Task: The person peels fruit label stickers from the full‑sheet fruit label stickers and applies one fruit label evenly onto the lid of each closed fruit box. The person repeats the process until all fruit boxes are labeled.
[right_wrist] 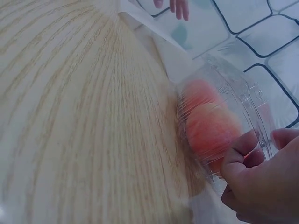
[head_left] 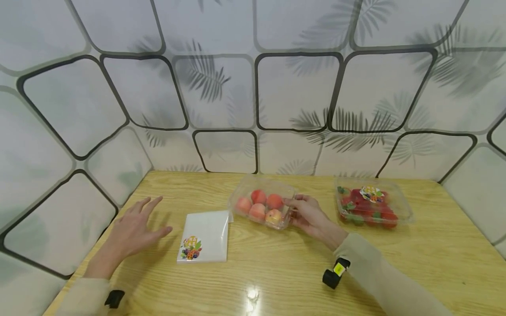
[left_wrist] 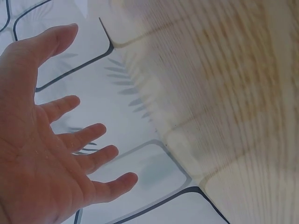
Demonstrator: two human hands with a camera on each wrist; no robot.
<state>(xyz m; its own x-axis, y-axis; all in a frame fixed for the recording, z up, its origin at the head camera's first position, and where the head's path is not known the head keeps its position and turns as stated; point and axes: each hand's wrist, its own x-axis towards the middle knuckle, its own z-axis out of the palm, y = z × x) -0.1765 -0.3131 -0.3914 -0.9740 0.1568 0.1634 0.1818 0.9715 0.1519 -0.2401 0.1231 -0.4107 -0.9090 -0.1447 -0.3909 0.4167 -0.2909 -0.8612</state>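
My right hand (head_left: 310, 215) grips the right end of a clear plastic clamshell box (head_left: 247, 186) holding several peaches (head_left: 258, 211). In the right wrist view, the thumb (right_wrist: 240, 149) and fingers pinch the box's rim beside two peaches (right_wrist: 212, 128). On the left, my left hand (head_left: 132, 230) hovers over the table with its fingers spread and holds nothing; its open palm (left_wrist: 42, 163) faces the left wrist camera. Between the hands lies a flat white packet (head_left: 207, 232) with a fruit sticker (head_left: 191, 248) at its lower left. Its upper right corner is close to the peach box.
A second clear box (head_left: 403, 208) of strawberries (head_left: 389, 219), with a fruit sticker (head_left: 371, 194) on its lid, sits on the right of the wooden table (head_left: 276, 272). Patterned wall covering (head_left: 221, 94) rises behind the table and along both sides.
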